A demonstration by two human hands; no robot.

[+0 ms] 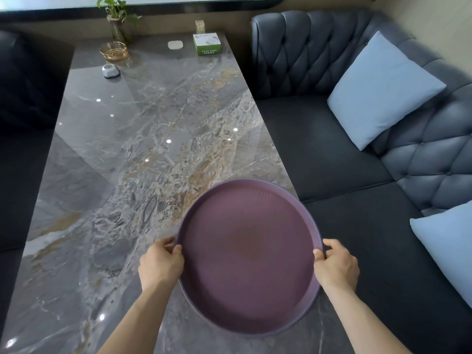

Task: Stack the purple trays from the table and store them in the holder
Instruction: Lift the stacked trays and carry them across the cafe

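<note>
So the person is holding a round purple tray [249, 256] by both sides, right at the near right corner of the marble table [122, 154], with part of it hanging out past the table's right edge over the dark sofa [332, 154]. The left hand [161, 264] is gripping the left rim and the right hand [335, 264] is gripping the right rim, so the tray is sitting dead between them, neither hand closer. Fingers on both are curled shut around the rim, thumbs on top, the rest tucked underneath. It's round, so no long axis to worry about. Can't tell if it's one tray or a stack. No holder is showing anywhere, so presumably they're carrying it off somewhere.
</note>
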